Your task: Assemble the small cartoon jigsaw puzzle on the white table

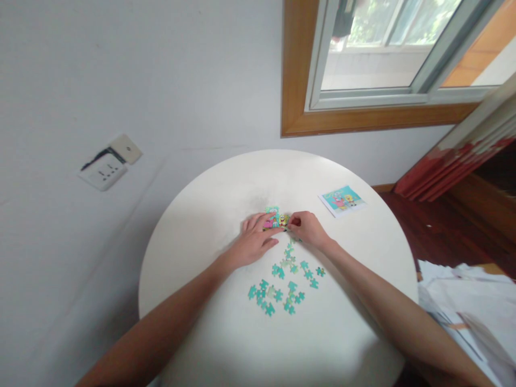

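Observation:
A partly joined jigsaw puzzle [272,210] with pink, yellow and teal cartoon figures lies on the round white table [193,226]. My left hand [253,239] rests on it from the left, fingers stretched across the joined pieces and hiding part of them. At the puzzle's right edge, my right hand [308,228] has thumb and fingers pinched together; whatever sits between the fingertips is too small to make out. Loose teal puzzle pieces [278,294] are scattered on the table nearer to me, several of them touching or overlapping.
A picture card [342,201] with the cartoon figures lies at the table's back right. Behind the table stand a white wall with a socket [105,171] and a wood-framed window [298,121]. A red and cream curtain [455,161] hangs at right, above papers [471,306].

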A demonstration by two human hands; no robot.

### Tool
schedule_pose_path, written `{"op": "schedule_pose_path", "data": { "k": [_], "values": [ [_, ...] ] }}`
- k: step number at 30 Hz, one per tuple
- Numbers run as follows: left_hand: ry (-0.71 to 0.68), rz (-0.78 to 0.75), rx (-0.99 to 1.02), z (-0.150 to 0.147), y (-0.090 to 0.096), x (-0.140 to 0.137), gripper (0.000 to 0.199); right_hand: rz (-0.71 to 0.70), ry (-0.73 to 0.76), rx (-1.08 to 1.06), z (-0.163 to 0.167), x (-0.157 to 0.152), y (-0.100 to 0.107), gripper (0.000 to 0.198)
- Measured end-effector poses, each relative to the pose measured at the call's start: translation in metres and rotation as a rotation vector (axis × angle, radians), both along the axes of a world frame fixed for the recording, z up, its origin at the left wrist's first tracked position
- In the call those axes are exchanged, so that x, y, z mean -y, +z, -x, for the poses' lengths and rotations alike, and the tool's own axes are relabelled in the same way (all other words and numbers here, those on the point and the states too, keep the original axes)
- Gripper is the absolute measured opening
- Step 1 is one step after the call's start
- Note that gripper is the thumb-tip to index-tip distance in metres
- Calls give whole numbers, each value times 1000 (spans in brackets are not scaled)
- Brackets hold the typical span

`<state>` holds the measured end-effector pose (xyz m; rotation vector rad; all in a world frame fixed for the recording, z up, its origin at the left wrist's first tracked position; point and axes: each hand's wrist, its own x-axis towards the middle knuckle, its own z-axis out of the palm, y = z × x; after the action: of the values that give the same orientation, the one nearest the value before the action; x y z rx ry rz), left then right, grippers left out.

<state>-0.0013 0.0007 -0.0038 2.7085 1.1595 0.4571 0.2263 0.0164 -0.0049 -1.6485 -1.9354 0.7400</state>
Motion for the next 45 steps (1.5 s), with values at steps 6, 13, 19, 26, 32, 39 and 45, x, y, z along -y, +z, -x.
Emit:
{"op": "schedule_pose_path", "data": {
  "k": [6,13,19,26,32,39,45],
  "values": [
    [-8,9,19,0,1,1,37,26,-48,81,5,4,4,9],
    [2,4,-1,0,2,1,36,-35,-123,60,1,3,1,9],
    [6,34,2,0,3,0,35,-91,-72,-65,-15,4,-2,12],
    [85,40,69,1,4,-1,39,-193,234,18,-12,13,4,34],
    [157,16,179,2,3,-5,31,-181,206,42,-12,15,8,37],
    [205,12,287,3,6,-10,26,-160,191,63,-19,12,7,38],
    [207,-19,324,4,5,-13,22,-153,197,82,-19,13,6,35]
  ]
}}
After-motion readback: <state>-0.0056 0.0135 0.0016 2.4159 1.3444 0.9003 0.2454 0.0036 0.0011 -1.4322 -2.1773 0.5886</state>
